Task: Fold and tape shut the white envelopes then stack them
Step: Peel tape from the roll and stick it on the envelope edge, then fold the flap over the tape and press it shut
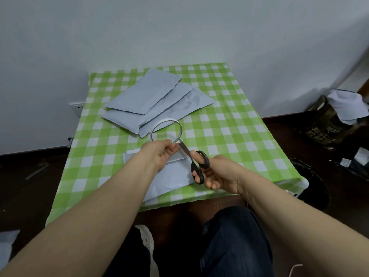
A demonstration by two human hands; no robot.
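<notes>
My left hand (159, 154) pinches a thin, nearly used-up roll of clear tape (166, 129) held upright above the table. My right hand (211, 172) grips black-handled scissors (196, 161), whose blades meet the tape strip at the roll's lower right. Under both hands lies a white envelope (171, 176) near the table's front edge, partly hidden by my forearms. A loose pile of three white envelopes (153, 98) lies fanned out at the back of the table.
The small table wears a green-and-white checked cloth (229, 120) and stands against a white wall. A dark bin with a white liner (335, 116) and some clutter sit on the dark floor at right. My knees are below the front edge.
</notes>
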